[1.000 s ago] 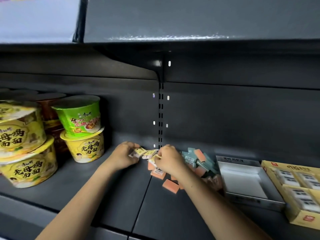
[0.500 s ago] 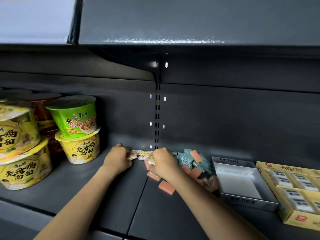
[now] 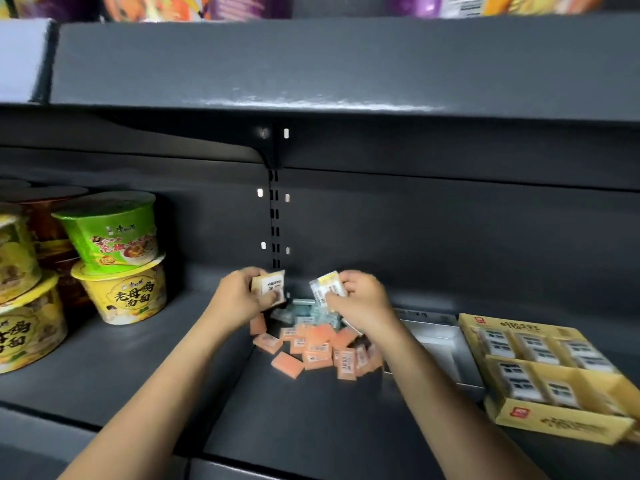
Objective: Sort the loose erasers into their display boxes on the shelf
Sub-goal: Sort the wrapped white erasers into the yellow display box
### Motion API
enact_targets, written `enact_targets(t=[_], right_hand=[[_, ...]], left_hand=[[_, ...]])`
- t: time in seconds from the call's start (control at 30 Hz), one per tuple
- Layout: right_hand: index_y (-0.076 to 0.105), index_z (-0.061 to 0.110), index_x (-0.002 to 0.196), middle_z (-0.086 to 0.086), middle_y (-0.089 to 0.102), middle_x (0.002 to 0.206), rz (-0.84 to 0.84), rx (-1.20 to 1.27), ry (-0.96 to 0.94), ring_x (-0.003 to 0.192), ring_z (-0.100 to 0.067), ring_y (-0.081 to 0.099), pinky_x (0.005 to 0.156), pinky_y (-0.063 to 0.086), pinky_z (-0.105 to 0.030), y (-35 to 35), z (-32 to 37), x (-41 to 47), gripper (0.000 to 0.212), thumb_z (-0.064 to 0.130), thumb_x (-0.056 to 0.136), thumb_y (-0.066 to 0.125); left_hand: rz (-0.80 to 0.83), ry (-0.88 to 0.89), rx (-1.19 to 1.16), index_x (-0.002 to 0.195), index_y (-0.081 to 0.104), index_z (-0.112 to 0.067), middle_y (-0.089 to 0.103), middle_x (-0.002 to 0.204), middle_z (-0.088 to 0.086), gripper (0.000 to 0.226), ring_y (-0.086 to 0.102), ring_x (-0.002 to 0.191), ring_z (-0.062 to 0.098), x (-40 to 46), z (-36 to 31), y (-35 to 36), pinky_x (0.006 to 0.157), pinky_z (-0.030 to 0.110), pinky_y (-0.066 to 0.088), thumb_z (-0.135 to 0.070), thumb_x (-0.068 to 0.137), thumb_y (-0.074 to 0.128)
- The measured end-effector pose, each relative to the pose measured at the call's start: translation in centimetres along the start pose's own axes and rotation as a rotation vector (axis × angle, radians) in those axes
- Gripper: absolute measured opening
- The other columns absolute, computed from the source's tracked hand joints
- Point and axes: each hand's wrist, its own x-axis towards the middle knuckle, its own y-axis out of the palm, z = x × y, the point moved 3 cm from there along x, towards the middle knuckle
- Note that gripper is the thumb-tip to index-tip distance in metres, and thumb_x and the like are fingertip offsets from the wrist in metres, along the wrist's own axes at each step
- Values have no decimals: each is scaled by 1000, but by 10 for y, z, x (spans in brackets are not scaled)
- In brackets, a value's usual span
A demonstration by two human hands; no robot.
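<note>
Left hand [image 3: 239,299] gripping yellow eraser packs [image 3: 270,286]. Right hand [image 3: 360,301] pinching white-yellow eraser packs [image 3: 327,289]. Loose erasers [image 3: 313,344] piled below, between both hands. Yellow display box [image 3: 554,419] right of right hand.

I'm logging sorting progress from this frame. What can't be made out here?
- Head view: count of erasers in the left hand and right hand; fingers cover them.
- Grey box: contents partly hidden by the right forearm.
- Yellow display box: label print blurred; right corner cut off.
- Teal erasers: partly behind both hands.

Both forearms bare, no sleeves/jewellery visible.
</note>
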Motion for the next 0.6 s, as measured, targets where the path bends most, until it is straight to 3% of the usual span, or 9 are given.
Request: enact_targets(t=[0.13, 0.33, 0.47, 0.6], right_hand=[[60, 25, 75, -2, 74, 82, -103, 154, 24, 80, -23, 70, 79, 56, -42, -65, -11, -15, 17, 8, 73, 64], [61, 26, 102, 2, 73, 84, -215, 305, 0, 73, -16, 66, 64, 49, -26, -158, -31, -60, 33, 0, 81, 62], [56, 29, 99, 4, 73, 88, -279, 329, 78, 85, -23, 70, 81, 57, -44, -207, -56, -83, 30, 8, 81, 67], [56, 27, 95, 3, 70, 93, -377, 261, 152, 85, -18, 70, 78, 58, -44, -254, -84, -96, 26, 9, 81, 69]], left_hand=[[150, 40, -203, 76, 66, -21, 62, 58, -10, 12, 55, 54, 4, -4, -52, 43, 58, 22, 44, -12, 75, 74], [333, 66, -420, 86, 68, -20, 67, 68, -6, 12, 58, 58, 4, -20, -129, 114, 59, 19, 48, -15, 76, 75], [428, 95, -543, 92, 63, -12, 64, 73, 0, 19, 59, 58, 3, -33, -169, 154, 54, 13, 49, -5, 76, 72], [509, 114, -590, 86, 60, -11, 61, 68, 1, 17, 56, 50, -4, -48, -203, 190, 47, 10, 43, 0, 77, 70]])
